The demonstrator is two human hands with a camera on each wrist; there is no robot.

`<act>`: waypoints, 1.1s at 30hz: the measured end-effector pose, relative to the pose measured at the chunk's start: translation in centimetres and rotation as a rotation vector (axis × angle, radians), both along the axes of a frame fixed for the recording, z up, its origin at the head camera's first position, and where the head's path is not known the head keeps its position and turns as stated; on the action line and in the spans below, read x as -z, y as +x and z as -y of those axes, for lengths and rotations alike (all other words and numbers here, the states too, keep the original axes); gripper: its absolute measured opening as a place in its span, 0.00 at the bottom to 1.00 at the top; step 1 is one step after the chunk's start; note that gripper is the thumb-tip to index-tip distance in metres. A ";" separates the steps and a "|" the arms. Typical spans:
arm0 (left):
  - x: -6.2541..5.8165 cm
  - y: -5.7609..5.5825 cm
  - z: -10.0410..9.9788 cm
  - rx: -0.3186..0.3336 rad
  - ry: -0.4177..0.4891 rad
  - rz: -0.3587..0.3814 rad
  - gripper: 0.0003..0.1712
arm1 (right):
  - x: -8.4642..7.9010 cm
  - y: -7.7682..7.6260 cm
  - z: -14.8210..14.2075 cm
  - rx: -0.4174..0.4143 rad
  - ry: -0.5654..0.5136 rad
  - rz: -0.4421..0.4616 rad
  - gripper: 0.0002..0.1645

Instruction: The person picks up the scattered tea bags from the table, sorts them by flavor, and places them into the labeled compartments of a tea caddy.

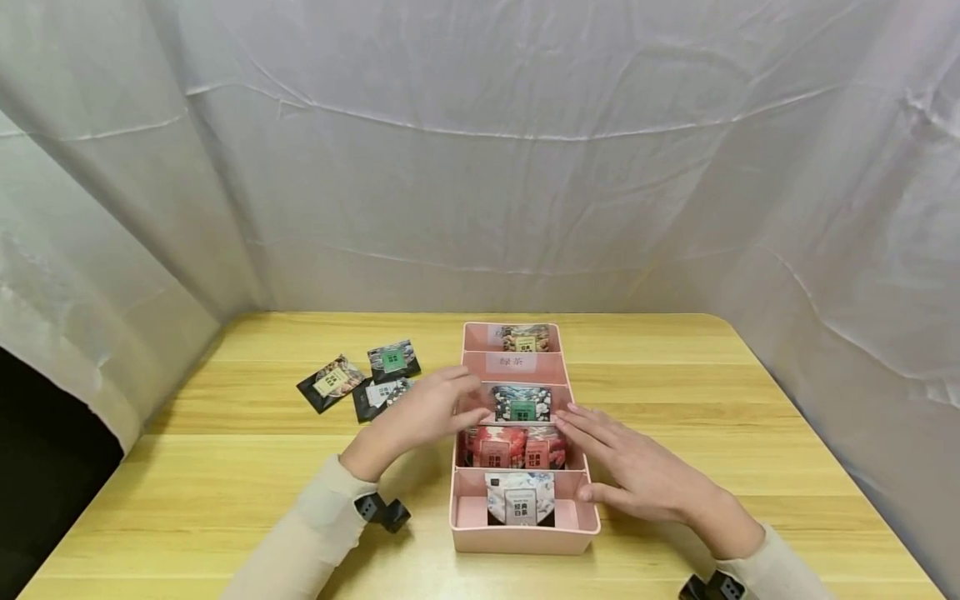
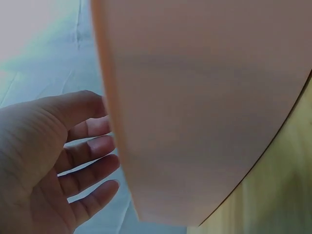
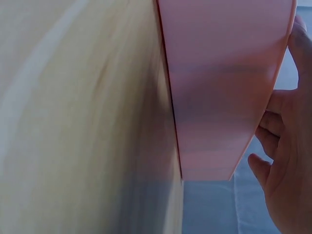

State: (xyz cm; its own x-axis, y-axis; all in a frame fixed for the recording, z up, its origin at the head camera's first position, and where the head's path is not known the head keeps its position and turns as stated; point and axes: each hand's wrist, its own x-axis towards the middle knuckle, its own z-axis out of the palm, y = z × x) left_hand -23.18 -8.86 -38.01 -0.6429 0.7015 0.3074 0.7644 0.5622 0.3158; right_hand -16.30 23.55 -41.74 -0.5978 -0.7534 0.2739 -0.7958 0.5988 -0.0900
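A long pink divided box (image 1: 521, 543) stands between my two hands. My left hand (image 1: 431, 404) reaches over its left wall at the middle compartment, fingers loosely bent and fingertips near a green-labelled tea sachet (image 1: 522, 405). In the left wrist view no object shows between that hand's thumb and fingers. My right hand (image 1: 637, 467) rests along the right rim, fingers relaxed, with the thumb by the front compartment. Red tea sachets (image 1: 501, 450) fill the compartment behind the front one, where a white tea sachet (image 1: 521, 500) leans. In the rearmost compartment is a yellow-labelled sachet (image 1: 527, 338).
Left of the box lie loose tea sachets: a yellow-labelled one (image 1: 332, 383), a green-labelled one (image 1: 393, 358) and a white-labelled one (image 1: 371, 400) partly behind my left hand. A paper label (image 1: 513, 362) marks the second compartment from the back. Pale cloth (image 1: 480, 200) surrounds the wooden table (image 1: 697, 400).
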 end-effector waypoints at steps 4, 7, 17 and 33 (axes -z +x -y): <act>-0.3 -0.5 1.0 -0.035 0.009 0.012 0.09 | -0.3 0.1 0.1 0.007 0.038 0.007 0.49; -0.2 -0.9 1.9 -0.083 -0.002 0.009 0.10 | -0.5 0.1 0.1 0.009 0.061 -0.004 0.49; 0.3 -2.7 4.9 -0.171 0.006 0.121 0.17 | -0.6 0.2 0.2 -0.008 0.065 -0.050 0.49; 2.7 -4.8 7.9 -0.157 -0.101 0.373 0.30 | -0.6 0.4 0.2 0.011 0.054 -0.033 0.49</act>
State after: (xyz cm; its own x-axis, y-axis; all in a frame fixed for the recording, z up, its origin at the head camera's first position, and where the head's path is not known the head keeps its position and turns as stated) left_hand -28.01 -16.77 -40.70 -0.7991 0.6004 -0.0320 0.5104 0.7055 0.4918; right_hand -15.91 23.38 -41.16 -0.5979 -0.7608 0.2524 -0.7909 0.6111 -0.0315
